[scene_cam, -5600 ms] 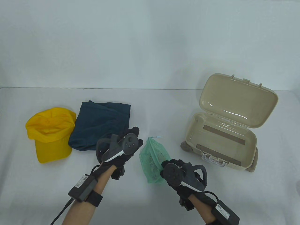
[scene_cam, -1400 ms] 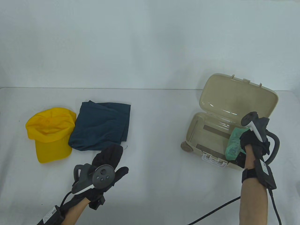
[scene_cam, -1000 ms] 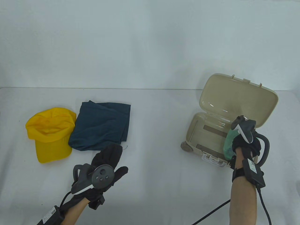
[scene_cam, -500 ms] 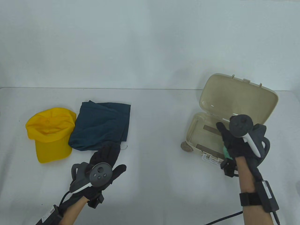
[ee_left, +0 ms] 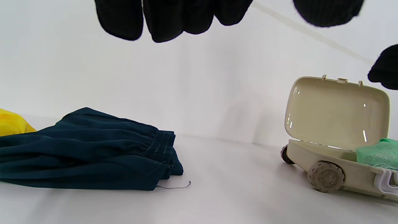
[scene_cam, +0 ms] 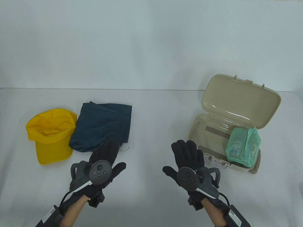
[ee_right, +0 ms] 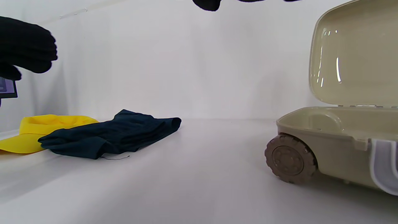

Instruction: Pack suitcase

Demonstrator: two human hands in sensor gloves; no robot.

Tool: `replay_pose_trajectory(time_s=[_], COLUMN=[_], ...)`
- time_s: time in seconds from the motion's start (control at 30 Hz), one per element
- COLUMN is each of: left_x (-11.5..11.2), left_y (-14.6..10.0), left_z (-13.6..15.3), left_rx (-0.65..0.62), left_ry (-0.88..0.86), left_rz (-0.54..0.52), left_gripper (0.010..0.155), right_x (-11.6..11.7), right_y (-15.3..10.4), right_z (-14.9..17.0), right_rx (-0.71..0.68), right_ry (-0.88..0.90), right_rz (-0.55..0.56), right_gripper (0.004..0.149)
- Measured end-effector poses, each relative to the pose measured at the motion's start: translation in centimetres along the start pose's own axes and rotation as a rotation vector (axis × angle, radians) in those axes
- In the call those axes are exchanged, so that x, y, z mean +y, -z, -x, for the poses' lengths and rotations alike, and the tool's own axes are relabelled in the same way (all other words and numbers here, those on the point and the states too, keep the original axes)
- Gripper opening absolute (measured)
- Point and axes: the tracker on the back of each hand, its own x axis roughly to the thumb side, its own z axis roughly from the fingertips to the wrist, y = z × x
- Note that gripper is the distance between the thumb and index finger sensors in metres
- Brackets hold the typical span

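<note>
Hovering empty, my left hand (scene_cam: pixel 104 163) and right hand (scene_cam: pixel 189 163) spread flat.
Green mesh pouch (scene_cam: pixel 243 147) at the beige plastic suitcase's (scene_cam: pixel 208 123) 4 o'clock corner may block its lid.

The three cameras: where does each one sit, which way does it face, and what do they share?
Table view: above the near edge, looking down; both gloved hands, the left hand and the right hand, show.
Left wrist view: low on the table, facing the folded dark blue garment; fingers hang from the top.
Right wrist view: low, facing the wheeled beige plastic suitcase; fingertips barely show.
All share garment and suitcase.
</note>
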Motion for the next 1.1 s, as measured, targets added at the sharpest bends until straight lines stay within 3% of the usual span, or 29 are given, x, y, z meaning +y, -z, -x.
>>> replay_pose_trajectory(time_s=[0.1,0.27,0.4,0.53,0.67,0.87,0.97,1.1], left_x=[1.0,2.4,1.6,-0.8,-3.8,-8.7,-10.1,-10.6], left_y=[2.3,10.1,15.4,19.6,22.1,24.0,24.4,24.7], left_z=[0.3,1.3,2.0,2.7,3.4,4.6,4.8,5.1], left_rx=[0.011,0.070,0.135,0.197,0.228,0.241,0.222,0.230], left_ry=[0.029,0.172,0.286,0.405,0.543,0.609,0.662,0.612], left_rz=[0.010,0.056,0.105,0.154,0.219,0.352,0.436,0.489], left_gripper=[0.081,0.080,0.077,0.075,0.075,0.081,0.087,0.087], right_x=[-0.1,-0.2,0.0,0.1,0.1,0.6,0.9,1.0], right_y=[0.0,-0.2,-0.2,-0.1,-0.1,0.1,0.2,0.2], right_z=[0.1,0.1,0.2,0.2,0.2,0.2,0.1,0.2], right_rx=[-0.001,-0.006,-0.012,-0.017,-0.021,-0.028,-0.034,-0.034], right_ry=[0.023,0.033,0.048,0.047,0.057,0.068,0.073,0.080], right_rz=[-0.003,-0.005,-0.017,-0.032,-0.037,-0.080,-0.103,-0.110], right_gripper=[0.090,0.091,0.091,0.091,0.091,0.091,0.090,0.090])
